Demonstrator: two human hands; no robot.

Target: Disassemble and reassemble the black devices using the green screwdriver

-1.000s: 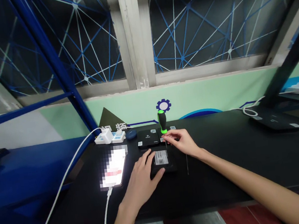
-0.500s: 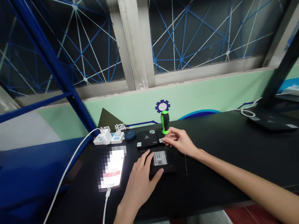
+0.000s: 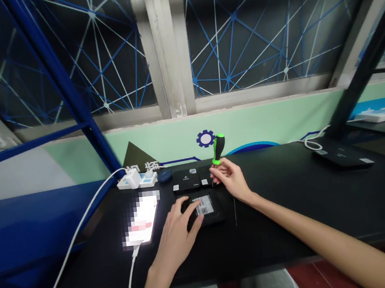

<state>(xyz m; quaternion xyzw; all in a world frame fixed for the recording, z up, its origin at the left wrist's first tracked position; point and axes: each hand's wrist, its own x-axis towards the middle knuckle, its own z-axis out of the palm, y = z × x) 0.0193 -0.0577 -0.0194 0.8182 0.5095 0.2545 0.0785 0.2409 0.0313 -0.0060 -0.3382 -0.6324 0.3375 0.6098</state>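
Note:
A screwdriver (image 3: pixel 218 148) with a green and black handle stands nearly upright, its top leaning right. My right hand (image 3: pixel 229 176) pinches it below the handle, and the shaft points down near the far edge of a black box. That flat black box (image 3: pixel 209 218) lies on the table with a white printed label (image 3: pixel 204 205) facing up. Spread fingers of my left hand (image 3: pixel 177 225) rest at the box's left side, the index finger over the label. A thin metal rod (image 3: pixel 235 213) lies right of the box.
Two black boxes (image 3: pixel 185 180) sit behind, beside a dark blue rounded object (image 3: pixel 165 176) and a white power strip (image 3: pixel 144 180). A lit phone (image 3: pixel 142 220) with a white cable (image 3: pixel 129 283) is at left. Another black device (image 3: pixel 343 156) lies far right on the black table (image 3: pixel 288 202).
The screwdriver has tipped its handle to the right and shifted slightly away from the box. My left thumb and fingers have slid left on the box. The whole view has shifted a little.

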